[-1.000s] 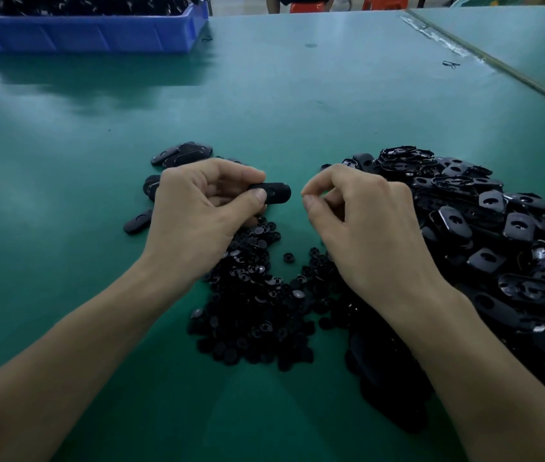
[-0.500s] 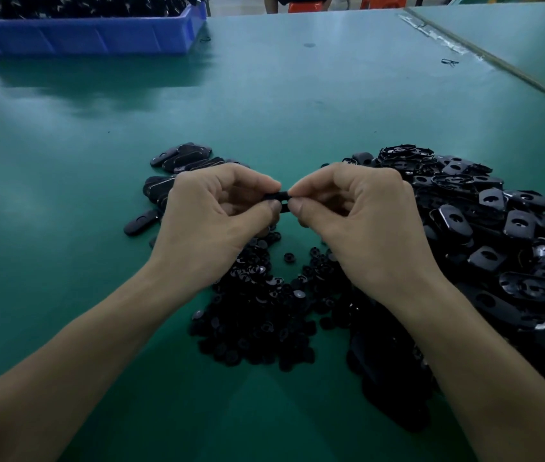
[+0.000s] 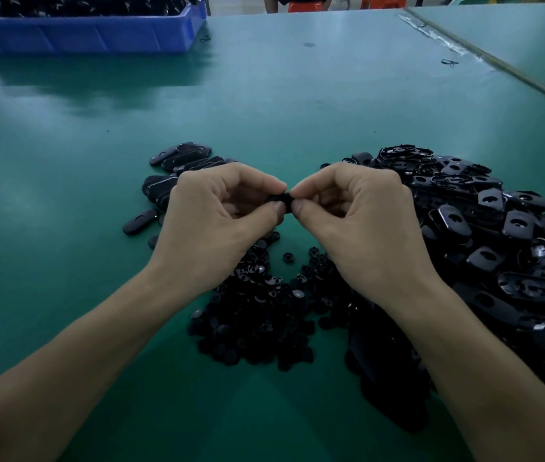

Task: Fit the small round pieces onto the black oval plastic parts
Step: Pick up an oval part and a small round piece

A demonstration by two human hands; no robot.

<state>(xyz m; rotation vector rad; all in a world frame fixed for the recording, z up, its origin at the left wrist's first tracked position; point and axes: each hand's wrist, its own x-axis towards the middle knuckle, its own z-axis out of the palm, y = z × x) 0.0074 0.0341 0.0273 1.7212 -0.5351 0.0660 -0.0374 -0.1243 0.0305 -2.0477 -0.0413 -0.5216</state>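
At frame centre your left hand (image 3: 218,216) and right hand (image 3: 359,216) pinch the oval part (image 3: 282,199), fingers curled. Below them lie the round pieces (image 3: 261,315); at right is a heap of ovals (image 3: 497,248), and at upper left a blue bin (image 3: 88,36).

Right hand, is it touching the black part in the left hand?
Touching. The head view shows the right hand pinching the end of the black oval part, no gap; the left hand grips it.

Black oval parts (image 3: 484,228), green table (image 3: 264,105), blue bin (image 3: 91,36).
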